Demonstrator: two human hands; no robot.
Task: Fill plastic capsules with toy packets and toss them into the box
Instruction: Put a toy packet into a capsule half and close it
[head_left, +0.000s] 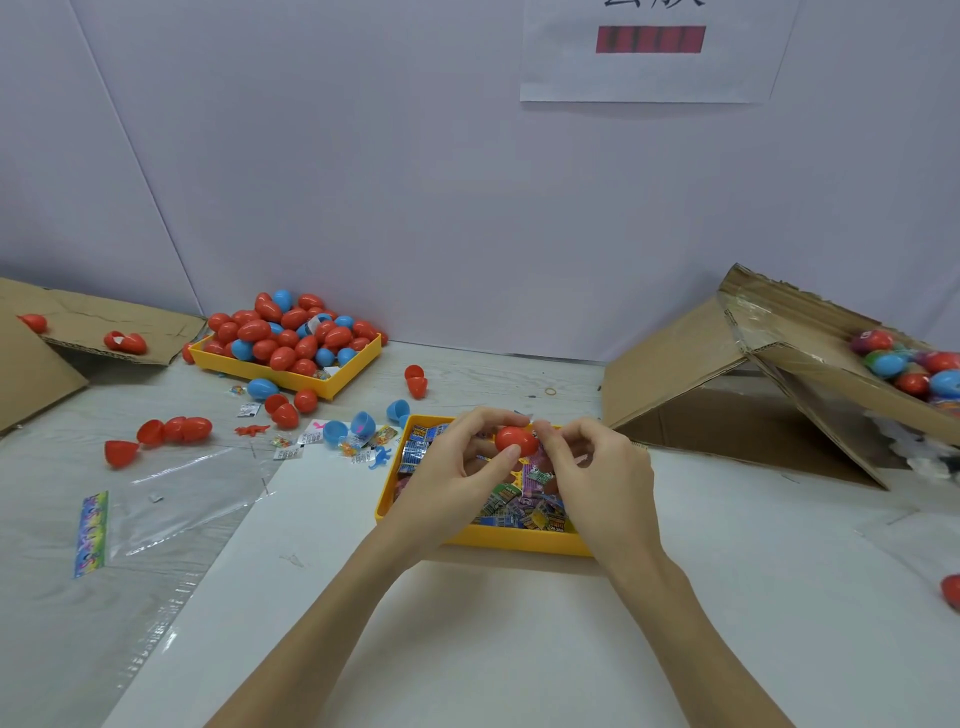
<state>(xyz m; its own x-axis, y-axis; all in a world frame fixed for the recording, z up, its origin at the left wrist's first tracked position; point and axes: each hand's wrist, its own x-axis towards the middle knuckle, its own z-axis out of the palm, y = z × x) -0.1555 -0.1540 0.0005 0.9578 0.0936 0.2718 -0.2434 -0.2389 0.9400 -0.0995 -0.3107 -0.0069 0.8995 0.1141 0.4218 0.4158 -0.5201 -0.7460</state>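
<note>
A red plastic capsule (515, 440) is held between both hands above the near yellow tray (511, 540), which holds several colourful toy packets (524, 506). My left hand (457, 467) grips the capsule from the left with thumb and fingers. My right hand (597, 467) pinches its right end with curled fingers. At the far right an open cardboard box (779, 364) lies tilted with several filled capsules (914, 366) inside.
A second yellow tray (291, 371) heaped with red and blue capsules stands at the back left. Loose capsule halves (161, 434), small packets and a clear plastic bag (171, 499) lie on the left of the table. Flat cardboard (104, 322) sits far left. A red capsule (951, 591) lies at the right edge.
</note>
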